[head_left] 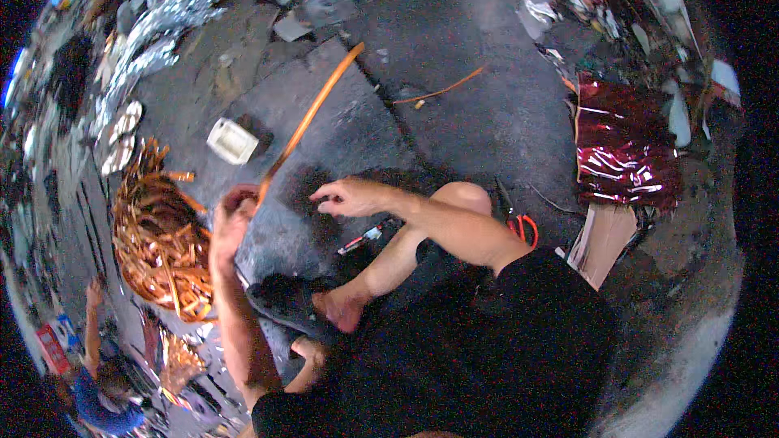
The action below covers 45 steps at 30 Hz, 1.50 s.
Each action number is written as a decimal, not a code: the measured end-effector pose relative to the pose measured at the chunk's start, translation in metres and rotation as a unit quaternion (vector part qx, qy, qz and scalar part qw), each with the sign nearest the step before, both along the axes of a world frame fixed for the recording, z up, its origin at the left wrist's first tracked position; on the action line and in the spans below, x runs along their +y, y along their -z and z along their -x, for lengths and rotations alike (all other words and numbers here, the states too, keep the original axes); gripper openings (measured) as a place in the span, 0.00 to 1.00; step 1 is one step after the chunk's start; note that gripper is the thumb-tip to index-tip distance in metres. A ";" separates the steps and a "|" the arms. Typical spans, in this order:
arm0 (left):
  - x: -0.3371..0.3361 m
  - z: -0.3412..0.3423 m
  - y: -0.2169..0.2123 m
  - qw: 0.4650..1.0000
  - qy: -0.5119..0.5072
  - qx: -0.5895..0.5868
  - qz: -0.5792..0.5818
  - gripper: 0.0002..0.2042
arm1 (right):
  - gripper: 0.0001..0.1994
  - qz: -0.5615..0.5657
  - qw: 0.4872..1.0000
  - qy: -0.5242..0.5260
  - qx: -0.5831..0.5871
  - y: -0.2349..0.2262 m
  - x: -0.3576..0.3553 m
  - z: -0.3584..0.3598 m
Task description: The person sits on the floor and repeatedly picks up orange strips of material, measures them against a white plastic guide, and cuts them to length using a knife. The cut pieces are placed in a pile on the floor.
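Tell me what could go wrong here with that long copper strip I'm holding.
The copper strip held in your left hand may have sharp edges that could cut bare skin. Its free far end could whip or snag. Your bare foot rests close to the heap of copper scrap, so it might get scratched.

The scene was moderately lit by soft, diffuse light with no single strong source; shadows on the grey floor (454, 113) were faint and short. Glare showed on the red foil sheet (625, 146), on the silvery foil strips (158, 32) and on the heap of copper strips (158, 235), where highlights burned nearly white. Colours ran saturated, with a reddish cast on skin. Fisheye distortion bent everything toward the round rim, beyond which the corners were black. The picture was grainy and soft overall; the edges smeared most, and the left hand (231, 223) looked slightly motion-blurred. The dark clothing at the bottom lost all detail
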<state>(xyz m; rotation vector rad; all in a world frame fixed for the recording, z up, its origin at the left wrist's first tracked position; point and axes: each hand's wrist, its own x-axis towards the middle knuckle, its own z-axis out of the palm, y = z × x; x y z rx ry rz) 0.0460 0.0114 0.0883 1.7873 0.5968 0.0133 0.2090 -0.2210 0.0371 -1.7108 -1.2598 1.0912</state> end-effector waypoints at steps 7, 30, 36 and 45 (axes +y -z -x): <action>-0.053 -0.175 -0.177 0.975 0.062 -0.177 0.118 0.17 | 0.20 -0.116 0.986 0.088 0.079 0.017 0.014 -0.015; -0.390 -0.390 0.014 0.952 0.255 -0.137 -0.105 0.08 | 0.18 -0.139 0.943 0.291 0.086 0.031 0.008 -0.054; -0.382 -0.360 0.054 0.921 0.335 -0.076 -0.184 0.11 | 0.17 -0.140 0.937 0.306 0.094 0.032 0.008 -0.054; -0.247 -0.273 -0.037 0.971 0.165 -0.103 -0.136 0.14 | 0.15 -0.140 0.944 0.293 0.058 0.041 0.005 -0.057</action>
